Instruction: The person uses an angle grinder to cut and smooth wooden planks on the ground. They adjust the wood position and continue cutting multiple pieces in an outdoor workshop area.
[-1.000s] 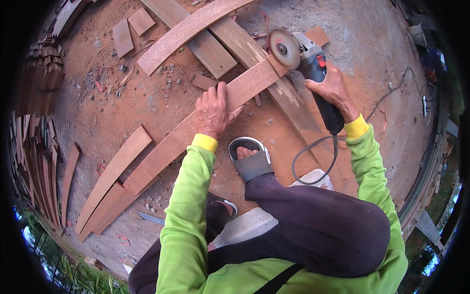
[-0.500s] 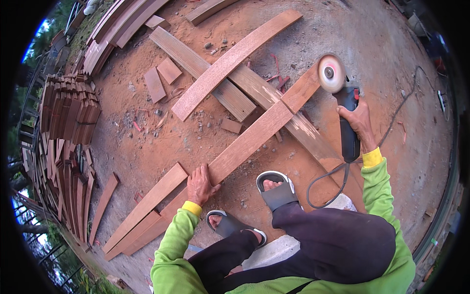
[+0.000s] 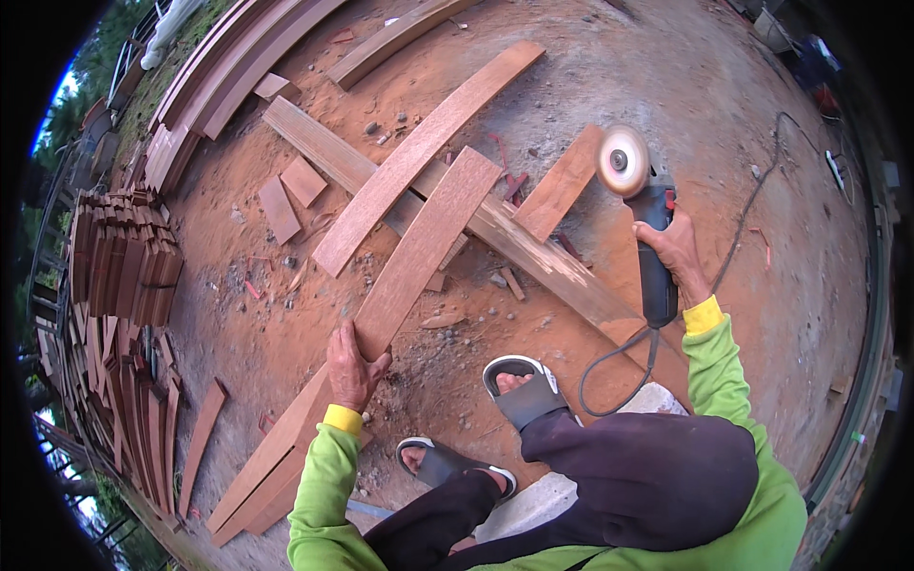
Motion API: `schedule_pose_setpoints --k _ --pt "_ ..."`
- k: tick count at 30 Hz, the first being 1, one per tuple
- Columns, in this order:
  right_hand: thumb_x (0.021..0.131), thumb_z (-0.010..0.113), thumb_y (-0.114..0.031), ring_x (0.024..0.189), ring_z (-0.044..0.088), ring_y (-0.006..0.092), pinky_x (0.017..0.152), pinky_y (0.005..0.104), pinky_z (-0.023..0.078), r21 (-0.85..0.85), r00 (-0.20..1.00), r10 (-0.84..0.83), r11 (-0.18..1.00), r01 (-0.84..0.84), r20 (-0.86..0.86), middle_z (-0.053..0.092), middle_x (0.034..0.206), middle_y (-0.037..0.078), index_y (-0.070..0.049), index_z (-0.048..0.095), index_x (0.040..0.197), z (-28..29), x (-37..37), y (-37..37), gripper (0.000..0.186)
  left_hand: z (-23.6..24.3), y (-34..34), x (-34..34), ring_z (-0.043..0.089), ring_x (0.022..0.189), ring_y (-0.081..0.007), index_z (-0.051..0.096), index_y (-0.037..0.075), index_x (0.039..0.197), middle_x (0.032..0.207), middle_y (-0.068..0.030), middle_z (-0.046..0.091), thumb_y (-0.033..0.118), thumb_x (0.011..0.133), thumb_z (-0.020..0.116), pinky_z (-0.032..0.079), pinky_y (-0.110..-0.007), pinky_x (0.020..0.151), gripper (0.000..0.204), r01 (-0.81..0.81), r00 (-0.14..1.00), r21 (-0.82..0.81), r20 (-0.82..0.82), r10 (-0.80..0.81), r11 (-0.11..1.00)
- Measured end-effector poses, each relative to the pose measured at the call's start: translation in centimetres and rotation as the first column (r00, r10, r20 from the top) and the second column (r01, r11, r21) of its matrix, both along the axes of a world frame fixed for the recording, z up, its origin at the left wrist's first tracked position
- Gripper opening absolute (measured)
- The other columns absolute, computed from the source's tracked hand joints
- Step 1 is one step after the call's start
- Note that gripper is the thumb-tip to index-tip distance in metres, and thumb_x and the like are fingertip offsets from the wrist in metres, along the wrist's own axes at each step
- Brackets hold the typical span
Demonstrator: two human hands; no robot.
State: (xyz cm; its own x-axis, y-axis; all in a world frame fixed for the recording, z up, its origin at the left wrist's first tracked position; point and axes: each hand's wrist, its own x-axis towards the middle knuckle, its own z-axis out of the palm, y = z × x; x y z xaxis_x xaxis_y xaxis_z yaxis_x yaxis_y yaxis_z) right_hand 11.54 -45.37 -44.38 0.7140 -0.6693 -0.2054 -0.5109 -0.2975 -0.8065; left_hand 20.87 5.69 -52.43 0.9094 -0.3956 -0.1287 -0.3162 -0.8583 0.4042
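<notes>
My left hand [image 3: 352, 366] grips the near end of a long curved wooden board [image 3: 424, 252] and holds it raised over the other boards. My right hand [image 3: 674, 249] is closed around the dark body of an angle grinder [image 3: 643, 228], whose round sanding disc [image 3: 623, 162] points up and away, clear of the wood. A black cable [image 3: 619, 366] loops from the grinder down by my right foot. Both feet in grey sandals [image 3: 522, 390] rest on the reddish sawdust ground.
Another curved board [image 3: 419, 152] and a straight plank [image 3: 533, 257] lie crossed on the ground ahead. Two more curved boards [image 3: 271, 466] lie at lower left. Stacks of cut wooden pieces [image 3: 129, 257] stand at the left. Small offcuts [image 3: 290, 190] lie near them.
My left hand has slid down and lifted the curved board, swinging its far end left off the plank. The grinder in my right hand has pulled back to the right, away from the wood.
</notes>
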Motion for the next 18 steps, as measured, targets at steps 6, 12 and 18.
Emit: schedule_pose_setpoints --k 6,12,18 --pt "0.071 0.076 -0.016 0.068 0.061 0.0143 0.062 0.0303 0.05 -0.04 1.0 0.009 0.999 -0.009 -0.008 0.065 0.08 0.006 0.003 0.063 0.096 0.3 0.1 0.3 0.034 1.5 -10.9 9.2 0.056 0.104 -0.0401 0.044 -0.004 0.131 0.109 -0.0246 0.057 0.031 0.065 0.082 0.046 -0.046 0.092 0.084 0.086 0.993 -0.05 0.088 -0.081 0.995" --pt "0.071 0.076 -0.017 0.07 0.061 0.015 0.064 0.0301 0.05 -0.12 1.0 -0.022 0.993 0.02 -0.016 0.065 0.082 0.006 0.002 0.064 0.097 0.5 -0.7 -0.7 0.035 6.2 -21.2 14.2 0.052 0.119 -0.0416 0.04 -0.004 0.139 0.126 -0.0275 0.056 0.052 0.074 0.079 0.04 -0.047 0.103 0.095 0.135 0.96 -0.194 0.269 -0.08 0.972" --pt "0.071 0.076 -0.018 0.069 0.06 0.0137 0.063 0.0288 0.049 -0.039 0.999 -0.046 0.998 0.045 -0.021 0.064 0.081 0.005 0.002 0.064 0.097 0.5 -0.9 -0.6 0.034 -1.2 -8.4 9.8 0.041 0.13 -0.0429 0.038 0.001 0.143 0.139 -0.0237 0.046 0.048 0.073 0.079 0.033 -0.052 0.109 0.094 -0.016 0.908 0.039 0.42 -0.002 0.999"
